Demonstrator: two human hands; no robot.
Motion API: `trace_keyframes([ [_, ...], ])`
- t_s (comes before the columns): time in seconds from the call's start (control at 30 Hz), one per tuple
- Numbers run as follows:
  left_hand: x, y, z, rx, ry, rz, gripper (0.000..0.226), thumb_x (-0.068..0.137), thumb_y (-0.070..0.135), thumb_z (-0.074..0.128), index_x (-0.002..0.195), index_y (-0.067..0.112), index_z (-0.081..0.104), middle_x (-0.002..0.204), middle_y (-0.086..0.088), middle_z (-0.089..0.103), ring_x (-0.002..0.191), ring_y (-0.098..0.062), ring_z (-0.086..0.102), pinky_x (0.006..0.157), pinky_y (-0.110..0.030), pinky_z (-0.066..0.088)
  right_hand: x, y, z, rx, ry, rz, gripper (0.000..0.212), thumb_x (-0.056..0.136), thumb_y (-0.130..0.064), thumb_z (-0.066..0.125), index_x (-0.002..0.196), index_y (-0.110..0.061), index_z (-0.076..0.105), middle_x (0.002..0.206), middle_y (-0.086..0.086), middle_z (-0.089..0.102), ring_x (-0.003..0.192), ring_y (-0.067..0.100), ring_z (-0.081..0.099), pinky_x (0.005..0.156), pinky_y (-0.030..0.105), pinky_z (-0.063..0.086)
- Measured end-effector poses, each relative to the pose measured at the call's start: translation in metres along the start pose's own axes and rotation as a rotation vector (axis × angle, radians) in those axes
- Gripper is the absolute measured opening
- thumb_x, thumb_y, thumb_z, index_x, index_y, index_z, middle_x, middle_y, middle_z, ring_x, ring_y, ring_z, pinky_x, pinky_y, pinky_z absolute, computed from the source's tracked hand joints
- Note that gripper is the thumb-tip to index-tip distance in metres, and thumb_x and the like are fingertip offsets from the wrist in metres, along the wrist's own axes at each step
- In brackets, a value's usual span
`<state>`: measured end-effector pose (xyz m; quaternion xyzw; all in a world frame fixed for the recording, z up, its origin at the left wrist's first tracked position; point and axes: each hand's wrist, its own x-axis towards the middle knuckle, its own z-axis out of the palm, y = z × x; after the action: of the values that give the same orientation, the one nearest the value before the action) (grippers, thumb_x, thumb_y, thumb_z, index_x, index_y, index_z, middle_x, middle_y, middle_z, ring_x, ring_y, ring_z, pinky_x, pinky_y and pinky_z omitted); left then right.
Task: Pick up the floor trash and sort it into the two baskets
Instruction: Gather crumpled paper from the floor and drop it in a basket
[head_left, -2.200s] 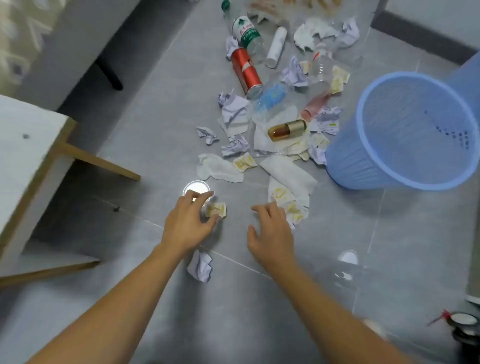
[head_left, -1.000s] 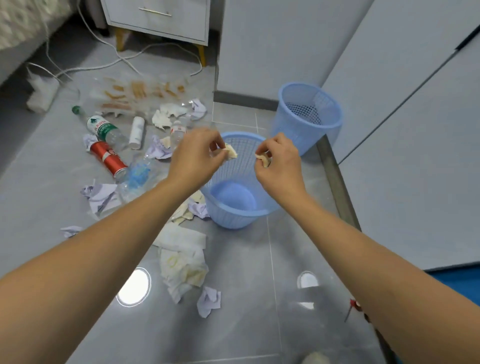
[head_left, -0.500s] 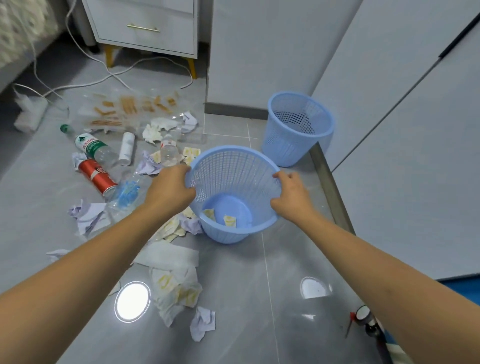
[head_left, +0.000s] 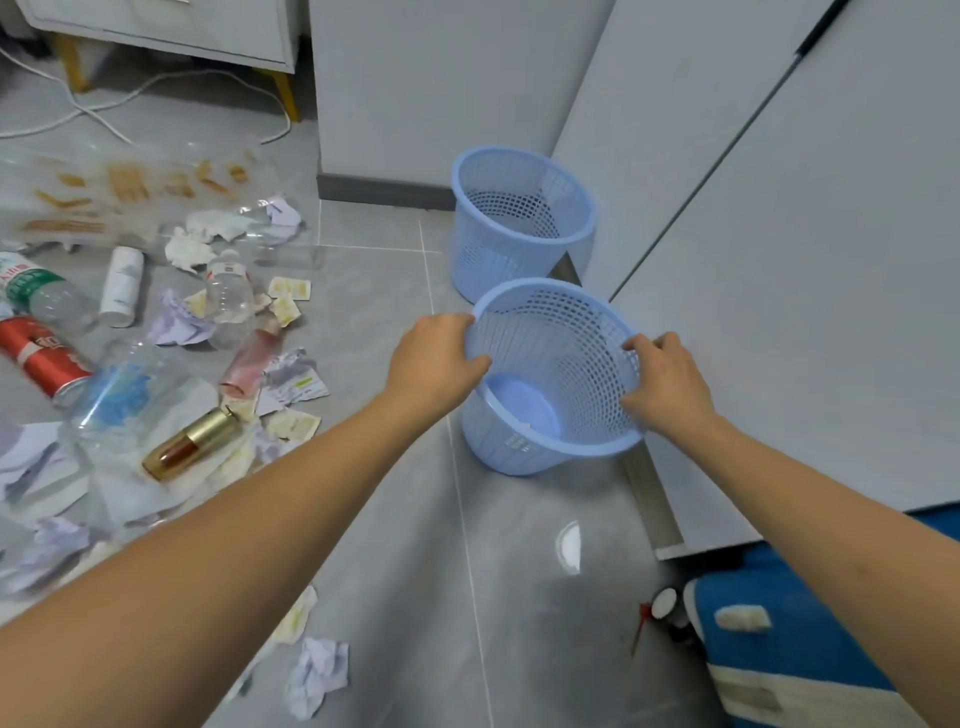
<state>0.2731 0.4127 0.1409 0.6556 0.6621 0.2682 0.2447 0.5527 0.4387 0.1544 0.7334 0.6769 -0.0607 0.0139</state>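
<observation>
Both hands hold the near blue mesh basket (head_left: 558, 343), which is tilted toward me beside the grey cabinet. My left hand (head_left: 434, 361) grips its left rim and my right hand (head_left: 667, 376) grips its right rim. A second blue basket (head_left: 519, 223) stands upright just behind it. Trash covers the floor to the left: a gold bottle (head_left: 189, 444), a red can (head_left: 41, 356), a pink tube (head_left: 252, 358), clear plastic bottles (head_left: 228, 286), a white tube (head_left: 122, 286), yellow wrappers (head_left: 288, 288). A crumpled paper ball (head_left: 317, 675) lies near my left forearm.
Grey cabinet fronts (head_left: 779, 260) rise close on the right. At the back left stands a white drawer unit (head_left: 171, 26) with wooden legs, white cables (head_left: 104, 111) trailing before it. A blue and white object (head_left: 789, 649) lies at the bottom right, with a small red-tipped item (head_left: 644, 618) beside it.
Two wrapper pieces were dropped into the near basket. Both hands then took its rim and moved it to the right, up against the cabinet and next to the far basket.
</observation>
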Motion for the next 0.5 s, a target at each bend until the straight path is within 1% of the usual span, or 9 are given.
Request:
trace_keyframes([
  [0.1,0.004,0.005,0.007,0.015,-0.009,0.026,0.039,0.085,0.033,0.072,0.119,0.016,0.070,0.106,-0.007,0.072,0.100,-0.030,0.067,0.081,-0.042,0.056,-0.001,0.009,-0.001,-0.041,0.008,0.005,0.067,0.072,-0.011,0.071,0.135,-0.016,0.052,0.127,0.015,0.045,0.118,0.036,0.047,0.086,0.045,0.052],
  [0.17,-0.001,-0.001,-0.001,0.014,0.001,0.032,0.044,0.089,0.037,0.070,0.129,0.019,0.065,0.115,-0.006,0.070,0.106,-0.028,0.065,0.084,-0.039,0.053,-0.005,-0.004,-0.003,-0.062,0.127,-0.054,0.062,0.070,-0.012,0.069,0.130,-0.014,0.055,0.129,0.016,0.046,0.120,0.037,0.044,0.086,0.049,0.051],
  [0.23,-0.011,-0.017,-0.016,0.035,0.032,0.028,0.049,0.092,0.044,0.066,0.136,0.023,0.059,0.119,-0.004,0.067,0.110,-0.026,0.062,0.089,-0.039,0.051,-0.012,-0.036,-0.005,-0.005,0.283,-0.192,0.052,0.072,-0.012,0.065,0.123,-0.012,0.058,0.126,0.013,0.047,0.117,0.035,0.044,0.083,0.050,0.051],
  [0.27,-0.018,-0.030,-0.025,0.046,0.042,0.012,0.048,0.092,0.047,0.064,0.135,0.024,0.059,0.116,-0.003,0.067,0.109,-0.025,0.062,0.089,-0.040,0.051,-0.018,-0.060,-0.006,0.050,0.340,-0.277,0.046,0.074,-0.012,0.062,0.120,-0.012,0.058,0.123,0.012,0.048,0.114,0.034,0.045,0.081,0.049,0.050],
  [0.33,-0.038,-0.062,-0.044,0.045,0.052,-0.034,0.044,0.092,0.049,0.062,0.129,0.025,0.062,0.107,0.001,0.068,0.099,-0.022,0.065,0.086,-0.040,0.053,-0.038,-0.118,-0.003,0.170,0.400,-0.446,0.037,0.077,-0.014,0.061,0.114,-0.012,0.058,0.117,0.010,0.049,0.110,0.031,0.048,0.081,0.045,0.048],
  [0.4,-0.068,-0.098,-0.061,0.027,0.060,-0.098,0.040,0.092,0.051,0.060,0.124,0.028,0.064,0.099,0.006,0.071,0.090,-0.017,0.068,0.081,-0.038,0.055,-0.068,-0.175,0.010,0.280,0.391,-0.581,0.034,0.079,-0.015,0.062,0.112,-0.013,0.059,0.111,0.008,0.050,0.106,0.029,0.050,0.080,0.041,0.046],
  [0.43,-0.086,-0.115,-0.068,0.024,0.075,-0.136,0.038,0.091,0.050,0.060,0.122,0.029,0.065,0.097,0.008,0.071,0.087,-0.015,0.068,0.078,-0.036,0.055,-0.085,-0.198,0.023,0.331,0.352,-0.623,0.033,0.079,-0.015,0.062,0.112,-0.013,0.058,0.110,0.007,0.050,0.105,0.028,0.051,0.080,0.041,0.046],
  [0.5,-0.126,-0.148,-0.075,0.015,0.106,-0.234,0.033,0.090,0.047,0.061,0.117,0.031,0.068,0.093,0.009,0.072,0.086,-0.014,0.068,0.075,-0.034,0.054,-0.121,-0.231,0.057,0.403,0.217,-0.646,0.033,0.079,-0.016,0.062,0.112,-0.017,0.057,0.111,0.004,0.049,0.105,0.027,0.053,0.079,0.041,0.049],
])
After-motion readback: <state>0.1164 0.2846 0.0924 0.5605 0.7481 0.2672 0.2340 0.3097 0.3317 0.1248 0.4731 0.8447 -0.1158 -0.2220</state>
